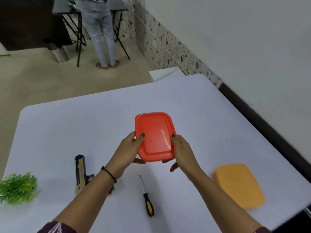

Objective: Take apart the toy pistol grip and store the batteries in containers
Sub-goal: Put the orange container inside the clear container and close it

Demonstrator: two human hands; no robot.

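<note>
White tabletop [84, 123] spreads under me, with speckled skirting along the wall to my right. Both hands are on the red container [155, 135]. My left grip [129, 148] clasps its left edge and my right grip [181, 150] its right edge. Each thumb lies on the lid with the fingers curled underneath, so the box hangs clear above the tabletop.

I judge it light and thin-walled, a plastic that would flex if squeezed. The glossy lid looks slippery (a highlight runs across it), so the rim is the place to hold, and a corner of the lid the likely spot to prise. No brand or lettering shows on it.

Below my wrists lies the screwdriver [147, 199], its black and yellow handle toward me. The toy pistol [81, 174] lies flat on the tabletop to the left, partly hidden by my left forearm. It looks stiff and, I think, not yet opened, and its yellow markings are too blurred to read. No batteries are visible.

An orange plastic piece [239, 185] sits at the right (lid or second box, I cannot tell), and a green plant [18, 187] sits at the left edge. Far off, a person [97, 31] stands at a folding table.
</note>
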